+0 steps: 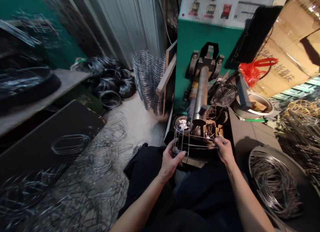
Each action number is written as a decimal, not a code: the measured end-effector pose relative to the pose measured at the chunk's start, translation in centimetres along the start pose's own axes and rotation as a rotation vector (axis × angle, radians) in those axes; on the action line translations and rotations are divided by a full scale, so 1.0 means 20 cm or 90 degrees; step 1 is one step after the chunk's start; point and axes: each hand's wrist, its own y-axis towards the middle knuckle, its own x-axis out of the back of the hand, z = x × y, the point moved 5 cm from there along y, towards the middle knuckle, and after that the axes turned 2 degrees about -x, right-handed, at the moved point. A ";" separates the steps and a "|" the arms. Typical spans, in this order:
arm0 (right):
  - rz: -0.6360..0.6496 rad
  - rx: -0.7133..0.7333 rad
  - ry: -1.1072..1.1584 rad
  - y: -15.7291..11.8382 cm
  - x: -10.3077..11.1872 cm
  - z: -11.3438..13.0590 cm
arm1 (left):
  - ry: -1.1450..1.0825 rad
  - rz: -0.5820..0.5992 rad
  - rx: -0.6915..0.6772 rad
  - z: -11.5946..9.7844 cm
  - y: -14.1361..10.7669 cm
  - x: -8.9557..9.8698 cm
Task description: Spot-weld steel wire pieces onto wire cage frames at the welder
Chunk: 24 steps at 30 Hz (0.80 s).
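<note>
My left hand is closed around one side of a small metal wire frame, thumb along its near edge. My right hand, fingers pinched together, grips the right end of thin metal wire that stretches across to the frame. Whether this wire is joined to the frame I cannot tell. Just beyond the hands, a thick metal cylinder arm juts from a green machine that looks like a spot welder. The frame's far end lies close to the lower electrode area beneath that arm.
A round pan of bent wire rings stands at my right. Behind it lie a grey bowl and a red plastic bag. Tall stacks of wire rings stand left of the machine. Loose wire pieces cover the floor at left.
</note>
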 end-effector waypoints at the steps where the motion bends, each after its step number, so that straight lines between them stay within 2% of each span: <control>1: 0.002 -0.001 -0.005 0.00 0.00 0.00 | 0.002 0.000 0.000 0.00 0.00 0.00; 10: 0.044 -0.007 -0.025 0.04 -0.05 0.06 | 0.006 -0.002 -0.004 -0.03 0.02 -0.01; 16: 0.024 -0.003 -0.023 0.07 -0.03 0.06 | -0.007 0.003 -0.011 -0.05 0.03 -0.02; 20: 0.020 -0.038 -0.002 0.07 -0.02 0.04 | -0.017 0.013 -0.015 -0.04 0.05 -0.03; 24: 0.024 -0.018 -0.008 0.09 -0.02 0.05 | -0.016 0.019 -0.027 -0.02 0.07 -0.03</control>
